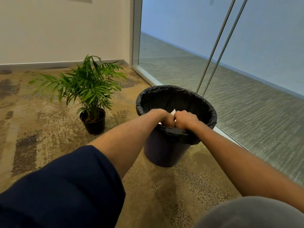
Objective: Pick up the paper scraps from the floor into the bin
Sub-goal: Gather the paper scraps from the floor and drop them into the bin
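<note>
A round dark bin (164, 153) lined with a black bag stands on the carpet by the glass wall. Both my hands are side by side over its near rim, reaching into the opening. My left hand (164, 117) and my right hand (185, 120) have their fingers curled downward, and bits of white paper (173, 111) show between and beneath them. The fingertips are hidden behind the knuckles. No loose scraps show on the carpet in view.
A small potted palm (88, 89) in a black pot stands to the left of the bin. A glass wall with metal frame (144, 74) runs along the right. Patterned beige carpet (49, 129) spreads left and toward me. My knee fills the lower right corner.
</note>
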### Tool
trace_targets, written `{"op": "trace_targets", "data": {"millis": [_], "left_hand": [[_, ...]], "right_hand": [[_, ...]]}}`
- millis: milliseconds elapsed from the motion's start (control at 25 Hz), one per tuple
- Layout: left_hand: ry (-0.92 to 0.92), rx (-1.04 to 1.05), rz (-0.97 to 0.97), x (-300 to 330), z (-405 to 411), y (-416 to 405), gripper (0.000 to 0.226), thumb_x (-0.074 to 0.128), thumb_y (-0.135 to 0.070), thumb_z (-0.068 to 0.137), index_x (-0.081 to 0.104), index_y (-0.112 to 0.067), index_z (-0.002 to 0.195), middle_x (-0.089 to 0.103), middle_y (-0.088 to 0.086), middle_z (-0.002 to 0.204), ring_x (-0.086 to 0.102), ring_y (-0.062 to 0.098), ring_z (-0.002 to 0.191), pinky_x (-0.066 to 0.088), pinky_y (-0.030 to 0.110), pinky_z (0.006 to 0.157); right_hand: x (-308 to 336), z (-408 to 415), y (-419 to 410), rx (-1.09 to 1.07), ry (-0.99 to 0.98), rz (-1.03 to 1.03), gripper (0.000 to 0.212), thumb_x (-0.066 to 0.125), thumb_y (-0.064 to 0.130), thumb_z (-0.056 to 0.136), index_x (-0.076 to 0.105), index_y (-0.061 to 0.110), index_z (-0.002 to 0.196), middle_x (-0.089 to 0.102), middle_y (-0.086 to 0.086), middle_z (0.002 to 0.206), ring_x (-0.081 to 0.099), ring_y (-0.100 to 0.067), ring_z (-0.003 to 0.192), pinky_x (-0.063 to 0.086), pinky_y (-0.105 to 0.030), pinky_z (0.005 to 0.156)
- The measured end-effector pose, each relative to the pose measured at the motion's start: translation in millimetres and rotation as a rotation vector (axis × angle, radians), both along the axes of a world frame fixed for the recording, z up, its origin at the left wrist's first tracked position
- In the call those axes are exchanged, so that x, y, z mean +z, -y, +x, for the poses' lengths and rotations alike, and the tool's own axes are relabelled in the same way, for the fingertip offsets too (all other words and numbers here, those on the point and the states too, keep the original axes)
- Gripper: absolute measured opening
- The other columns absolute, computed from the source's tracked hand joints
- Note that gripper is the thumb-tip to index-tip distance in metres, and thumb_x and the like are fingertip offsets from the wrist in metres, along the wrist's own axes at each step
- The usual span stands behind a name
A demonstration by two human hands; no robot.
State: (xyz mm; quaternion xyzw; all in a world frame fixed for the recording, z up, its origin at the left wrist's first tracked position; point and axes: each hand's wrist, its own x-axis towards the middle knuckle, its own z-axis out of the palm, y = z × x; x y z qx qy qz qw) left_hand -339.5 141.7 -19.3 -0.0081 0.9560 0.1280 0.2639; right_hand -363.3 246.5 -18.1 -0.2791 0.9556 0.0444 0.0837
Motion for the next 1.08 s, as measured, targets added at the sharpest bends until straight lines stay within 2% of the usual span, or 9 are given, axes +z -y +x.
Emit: {"op": "trace_targets", "data": {"millis": [80,160,320,440,600,680,800,960,1080], "left_hand": [[-0.276,0.045,0.033,11,8,4,0.028,0.043,-0.013,0.093,0.059,-0.006,0.115,0.061,0.009,0.111,0.055,0.025,0.094,0.046,0.036,0.082],[-0.479,0.098,0.092,15,15,15,0.026,0.044,-0.014,0.090,0.065,-0.011,0.106,0.066,0.011,0.107,0.060,0.026,0.089,0.048,0.037,0.075],[-0.718,0.155,0.189,10,40,46,0.034,0.044,-0.014,0.088,0.070,-0.016,0.110,0.068,0.005,0.116,0.061,0.026,0.104,0.051,0.041,0.089],[-0.930,0.188,0.277,4,61,62,0.029,0.047,-0.013,0.090,0.071,-0.011,0.107,0.068,0.006,0.113,0.061,0.023,0.104,0.047,0.034,0.091],[-1.147,0.323,0.389,-11,105,84,0.024,0.051,-0.015,0.094,0.069,-0.010,0.108,0.064,0.003,0.114,0.057,0.016,0.107,0.043,0.026,0.092],[-1.155,0.397,0.387,-26,134,97,0.023,0.052,-0.020,0.095,0.067,-0.012,0.111,0.062,0.002,0.119,0.055,0.015,0.112,0.041,0.027,0.096],[-1.092,0.530,0.359,-61,185,124,0.026,0.054,-0.026,0.094,0.066,-0.014,0.114,0.063,0.002,0.120,0.056,0.014,0.113,0.046,0.038,0.099],[-0.944,0.731,0.221,-109,254,153,0.028,0.056,-0.028,0.094,0.065,-0.015,0.117,0.061,0.001,0.125,0.053,0.015,0.117,0.040,0.033,0.101],[-0.800,0.853,0.125,-143,294,177,0.033,0.056,-0.031,0.093,0.062,-0.015,0.121,0.058,0.001,0.127,0.051,0.017,0.119,0.041,0.035,0.098]], "right_hand": [[9,6,0,0.054,-0.242,-0.074,0.026,0.053,0.019,0.092,0.063,0.016,0.116,0.065,-0.012,0.111,0.063,-0.035,0.102,0.048,-0.040,0.077],[14,7,0,0.075,-0.381,-0.181,0.023,0.058,0.018,0.088,0.068,0.021,0.110,0.069,-0.009,0.100,0.065,-0.033,0.093,0.047,-0.036,0.069],[17,8,9,0.006,-0.345,-0.237,0.017,0.068,0.017,0.080,0.068,0.017,0.097,0.068,-0.008,0.092,0.064,-0.032,0.086,0.043,-0.032,0.065],[21,13,18,0.000,-0.277,-0.221,0.026,0.059,0.016,0.084,0.067,0.017,0.109,0.067,-0.013,0.105,0.063,-0.036,0.096,0.047,-0.037,0.073],[27,23,34,0.058,-0.440,-0.142,0.031,0.061,0.014,0.084,0.064,0.014,0.114,0.066,-0.014,0.105,0.063,-0.038,0.096,0.042,-0.035,0.070],[30,32,42,0.081,-0.512,-0.250,0.028,0.065,0.025,0.083,0.065,0.014,0.109,0.068,-0.010,0.095,0.064,-0.036,0.088,0.038,-0.033,0.065],[30,58,66,0.210,-0.543,-0.496,0.030,0.060,0.044,0.086,0.068,0.021,0.102,0.071,0.000,0.088,0.066,-0.027,0.084,0.047,-0.035,0.066],[2,105,109,0.530,-0.448,-0.731,0.024,0.058,0.039,0.088,0.071,0.023,0.098,0.071,0.008,0.086,0.068,-0.015,0.076,0.054,-0.034,0.063],[-48,132,144,0.692,-0.221,-0.689,0.026,0.056,0.035,0.092,0.071,0.018,0.104,0.070,0.005,0.089,0.065,-0.011,0.076,0.055,-0.034,0.064]]}}
